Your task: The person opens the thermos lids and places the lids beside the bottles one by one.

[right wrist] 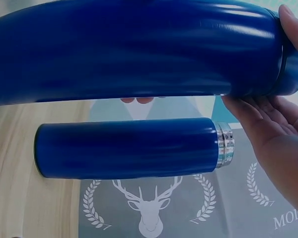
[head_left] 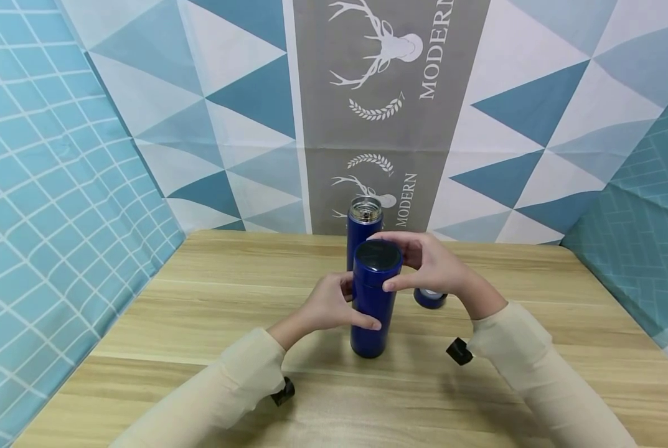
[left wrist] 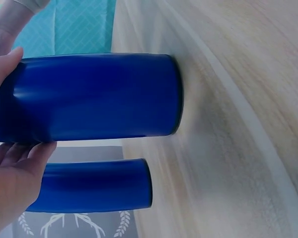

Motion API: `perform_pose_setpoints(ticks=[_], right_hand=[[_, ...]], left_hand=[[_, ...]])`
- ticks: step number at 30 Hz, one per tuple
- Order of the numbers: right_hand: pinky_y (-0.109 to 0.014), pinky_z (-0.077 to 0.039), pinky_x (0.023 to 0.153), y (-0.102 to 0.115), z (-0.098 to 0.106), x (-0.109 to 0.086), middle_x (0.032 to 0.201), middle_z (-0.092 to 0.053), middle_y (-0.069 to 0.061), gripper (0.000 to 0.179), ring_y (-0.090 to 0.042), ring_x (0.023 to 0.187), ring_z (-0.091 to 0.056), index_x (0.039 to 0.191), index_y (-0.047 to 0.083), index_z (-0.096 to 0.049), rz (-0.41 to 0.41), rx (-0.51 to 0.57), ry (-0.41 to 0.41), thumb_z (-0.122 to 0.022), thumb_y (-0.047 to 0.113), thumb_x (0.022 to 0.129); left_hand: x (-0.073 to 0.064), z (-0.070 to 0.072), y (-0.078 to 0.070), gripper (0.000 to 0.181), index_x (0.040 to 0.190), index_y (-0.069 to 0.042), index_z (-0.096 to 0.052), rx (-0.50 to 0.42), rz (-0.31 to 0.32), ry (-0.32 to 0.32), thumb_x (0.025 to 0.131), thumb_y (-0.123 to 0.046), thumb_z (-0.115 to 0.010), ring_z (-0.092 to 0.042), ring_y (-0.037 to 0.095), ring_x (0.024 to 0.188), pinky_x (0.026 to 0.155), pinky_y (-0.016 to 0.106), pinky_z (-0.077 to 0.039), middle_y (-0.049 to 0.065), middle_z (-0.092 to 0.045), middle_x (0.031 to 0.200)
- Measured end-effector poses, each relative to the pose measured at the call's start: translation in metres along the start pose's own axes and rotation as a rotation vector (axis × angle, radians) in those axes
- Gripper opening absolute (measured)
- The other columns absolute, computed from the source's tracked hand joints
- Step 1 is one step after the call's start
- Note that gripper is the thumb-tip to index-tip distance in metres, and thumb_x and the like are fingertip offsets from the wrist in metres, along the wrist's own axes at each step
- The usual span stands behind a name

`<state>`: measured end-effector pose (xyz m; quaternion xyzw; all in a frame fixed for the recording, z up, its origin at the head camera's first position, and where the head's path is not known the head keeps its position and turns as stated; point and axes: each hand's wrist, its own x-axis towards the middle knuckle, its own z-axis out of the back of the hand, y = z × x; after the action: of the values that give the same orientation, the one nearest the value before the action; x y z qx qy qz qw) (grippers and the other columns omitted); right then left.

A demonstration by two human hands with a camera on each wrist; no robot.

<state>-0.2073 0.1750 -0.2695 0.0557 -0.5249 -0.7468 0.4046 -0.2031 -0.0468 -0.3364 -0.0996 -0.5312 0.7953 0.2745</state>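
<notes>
A blue thermos flask [head_left: 370,339] with a black-topped lid [head_left: 377,255] is upright in front of me, its base right at the tabletop. Around its body curls my left hand [head_left: 325,305], thumb across the near side. My right hand [head_left: 440,267] grips the flask at the lid from the right, thumb in front and fingers behind. Just behind it stands a second blue flask [right wrist: 129,151], uncapped, with its bare metal neck [head_left: 365,211] showing. A small dark blue cap [head_left: 430,300] with a pale inside lies on the table, partly hidden by my right hand.
The wood-grain table [head_left: 227,274] ends at a cloth backdrop [head_left: 255,124] with triangles and deer heads. Blue tile-patterned cloth [head_left: 42,186] hangs on the left side, and teal cloth [head_left: 647,180] on the right. Small black pieces [head_left: 283,392] sit at both sleeve cuffs.
</notes>
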Motion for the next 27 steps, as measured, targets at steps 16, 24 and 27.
perform_pose_setpoints(ticks=[16,24,27], right_hand=[[-0.027,-0.051,0.100,-0.002,0.010,0.003,0.134,-0.057,-0.023,0.072,-0.007,0.113,-0.064,0.139,-0.002,-0.044,-0.043,-0.033,0.059,-0.079,0.014,0.078],[-0.028,-0.051,0.100,-0.005,0.012,0.004,0.134,-0.056,-0.026,0.071,-0.009,0.114,-0.064,0.139,-0.004,-0.043,-0.035,-0.017,0.079,-0.078,0.009,0.079],[-0.028,-0.051,0.100,-0.008,0.012,0.004,0.134,-0.055,-0.027,0.070,-0.009,0.114,-0.064,0.139,-0.005,-0.043,-0.028,-0.006,0.085,-0.077,0.009,0.079]], left_hand=[[0.002,0.001,-0.007,0.060,0.115,-0.005,-0.064,0.083,0.026,0.001,0.062,-0.017,-0.089,-0.071,0.014,0.094,0.085,0.027,-0.058,0.008,-0.073,0.110],[0.002,0.002,-0.008,0.061,0.116,-0.003,-0.063,0.066,0.026,0.016,0.063,-0.016,-0.089,-0.071,0.017,0.096,0.086,0.027,-0.058,0.012,-0.072,0.111],[0.002,0.003,-0.007,0.060,0.115,-0.002,-0.064,0.059,0.027,0.023,0.062,-0.016,-0.089,-0.071,0.016,0.095,0.086,0.026,-0.057,0.012,-0.073,0.110]])
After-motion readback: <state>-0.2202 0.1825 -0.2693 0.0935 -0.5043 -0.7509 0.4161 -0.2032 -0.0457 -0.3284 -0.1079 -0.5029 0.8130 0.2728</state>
